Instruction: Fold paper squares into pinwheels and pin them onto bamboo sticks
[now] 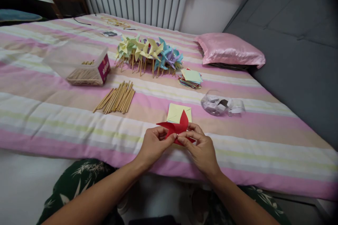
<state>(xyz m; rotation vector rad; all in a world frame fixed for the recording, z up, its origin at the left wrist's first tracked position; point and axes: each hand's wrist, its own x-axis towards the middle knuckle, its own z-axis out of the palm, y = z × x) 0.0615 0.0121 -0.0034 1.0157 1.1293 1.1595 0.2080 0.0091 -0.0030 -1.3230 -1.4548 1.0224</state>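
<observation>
Both the left hand (154, 143) and right hand (198, 146) pinch the red paper (176, 128) just before the yellow sheet (179, 112), holding its folded points together.

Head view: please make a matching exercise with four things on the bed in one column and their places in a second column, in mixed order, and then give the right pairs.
Things
1. red paper
2. loose wooden sticks
3. pink pillow
4. finished pinwheels

Places
A. far right of the striped bed, beside the grey couch
B. held between the left hand and right hand
C. in a row at the middle of the bed, behind the sticks
D. lying in a bundle in front of the clear plastic box

Pairs: 1-B, 2-D, 3-A, 4-C
</observation>
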